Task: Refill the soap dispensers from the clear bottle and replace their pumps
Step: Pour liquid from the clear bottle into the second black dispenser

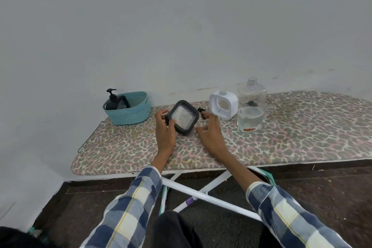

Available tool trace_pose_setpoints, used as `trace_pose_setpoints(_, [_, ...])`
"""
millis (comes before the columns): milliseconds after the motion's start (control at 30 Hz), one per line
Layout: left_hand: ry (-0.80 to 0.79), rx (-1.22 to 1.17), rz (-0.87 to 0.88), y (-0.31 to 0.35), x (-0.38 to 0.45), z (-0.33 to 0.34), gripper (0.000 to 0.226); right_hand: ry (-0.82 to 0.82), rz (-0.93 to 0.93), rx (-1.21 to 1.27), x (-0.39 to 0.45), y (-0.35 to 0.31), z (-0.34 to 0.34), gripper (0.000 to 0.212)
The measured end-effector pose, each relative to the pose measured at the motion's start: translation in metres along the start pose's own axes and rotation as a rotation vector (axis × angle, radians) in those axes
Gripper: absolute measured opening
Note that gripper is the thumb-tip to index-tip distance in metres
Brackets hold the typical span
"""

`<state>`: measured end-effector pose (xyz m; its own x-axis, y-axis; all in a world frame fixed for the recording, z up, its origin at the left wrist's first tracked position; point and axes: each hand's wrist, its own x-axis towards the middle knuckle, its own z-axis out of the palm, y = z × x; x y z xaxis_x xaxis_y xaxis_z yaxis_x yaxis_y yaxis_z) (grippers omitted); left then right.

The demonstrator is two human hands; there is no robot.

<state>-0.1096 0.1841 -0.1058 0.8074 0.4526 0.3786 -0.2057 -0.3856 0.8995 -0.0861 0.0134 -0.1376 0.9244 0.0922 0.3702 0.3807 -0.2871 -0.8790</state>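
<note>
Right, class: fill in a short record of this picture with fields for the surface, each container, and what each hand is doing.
surface: ironing board with animal-print cover, against a wall
dark dispenser: pump off, tilted, gripped by the left hand
right hand: open, beside the dark dispenser, fingertips near a small black pump
white dispenser: upright, no pump fitted
clear bottle: upright, uncapped, partly filled with clear liquid
teal basket: at the board's left end, holds a dark dispenser with its pump on
</note>
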Motion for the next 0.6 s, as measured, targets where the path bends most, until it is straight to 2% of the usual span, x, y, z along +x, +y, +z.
trace_pose_setpoints(133, [-0.043, -0.004, 0.068, 0.000, 0.002, 0.003, 0.040, -0.017, 0.051, 0.061, 0.003, -0.001, -0.004, 0.074])
trace_pose_setpoints(333, [-0.138, 0.066, 0.044, -0.010, -0.001, 0.011, 0.045, -0.017, 0.072, -0.013, 0.007, 0.004, -0.003, 0.056])
trace_pose_setpoints(533, [-0.221, 0.130, -0.002, -0.017, 0.001, 0.009, 0.054, 0.004, 0.096, -0.047, 0.006, 0.002, 0.001, 0.055])
trace_pose_setpoints(600, [-0.258, 0.183, 0.042, -0.019, 0.001, 0.008, 0.059, 0.029, 0.050, -0.097, 0.000, -0.003, 0.002, 0.053])
